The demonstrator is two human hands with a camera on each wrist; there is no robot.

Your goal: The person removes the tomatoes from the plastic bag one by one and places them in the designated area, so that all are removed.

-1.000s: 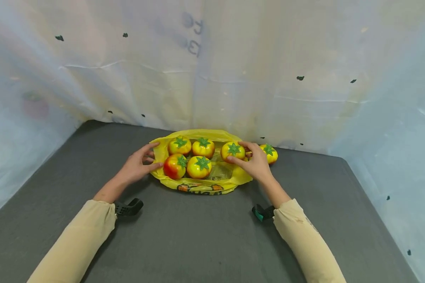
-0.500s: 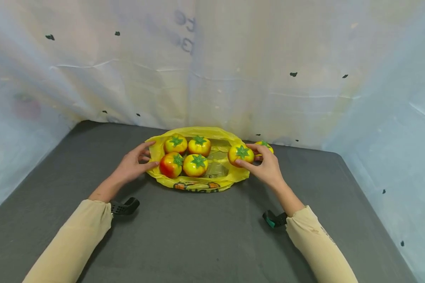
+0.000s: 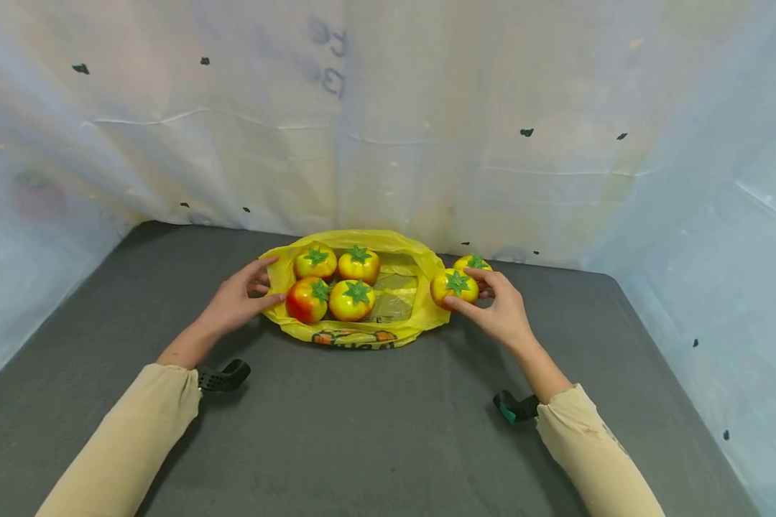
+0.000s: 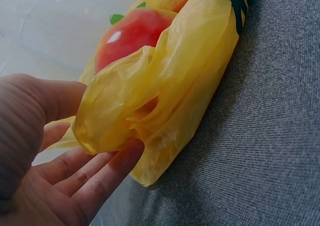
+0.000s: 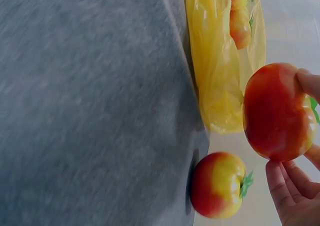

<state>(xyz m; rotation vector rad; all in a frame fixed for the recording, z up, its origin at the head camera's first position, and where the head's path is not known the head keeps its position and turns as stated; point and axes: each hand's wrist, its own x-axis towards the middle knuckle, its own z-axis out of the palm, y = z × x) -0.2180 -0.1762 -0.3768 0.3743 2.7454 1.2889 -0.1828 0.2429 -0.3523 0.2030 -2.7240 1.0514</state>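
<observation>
A tomato (image 3: 455,289) is pinched between the thumb and fingertips of the right hand (image 3: 503,309), and could be dropped if that small hold on its smooth skin were loosened, or bumped into the loose tomato (image 5: 217,185) just beyond the grip. To the grip's left, the yellow bag (image 3: 420,329), with four tomatoes (image 3: 352,300) inside, is held at its far end between the left hand's (image 3: 236,294) thumb and fingers.
</observation>
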